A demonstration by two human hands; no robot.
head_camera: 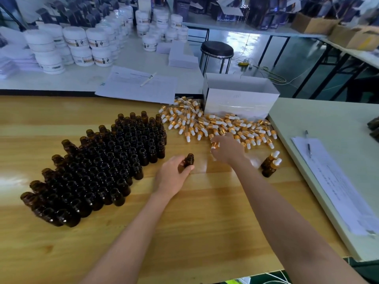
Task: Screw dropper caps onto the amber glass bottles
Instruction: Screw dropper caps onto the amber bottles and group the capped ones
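Left hand (174,175) gripping bottle (189,159), right hand (228,149) pinching cap (215,144), wooden table (205,214)

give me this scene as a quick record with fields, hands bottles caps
left hand: grips one uncapped bottle, upright
right hand: at the near edge of the cap pile, fingers pinching a cap
open bottles: large block left of the hands, none capped
capped bottles: two, right of the right hand
box: white, behind the cap pile
table: wood
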